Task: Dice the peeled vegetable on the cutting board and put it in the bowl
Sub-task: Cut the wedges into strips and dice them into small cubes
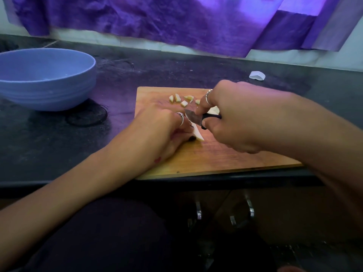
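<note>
A wooden cutting board (225,160) lies on the dark counter. My left hand (163,128) holds down a pale strip of peeled vegetable (198,134) with curled fingers. My right hand (231,118) grips a small black-handled knife (194,117), its blade resting across the strip. Several diced pieces (184,99) lie at the board's far edge. Another pale chunk (214,110) shows behind the right fingers. A blue bowl (47,89) stands to the left of the board; nothing shows in the part of its inside that I can see.
A small white object (257,75) lies on the counter behind the board. Purple cloth (176,22) hangs along the back wall. A dark ring (86,116) lies by the bowl. Cabinet handles (250,210) show below the counter's front edge.
</note>
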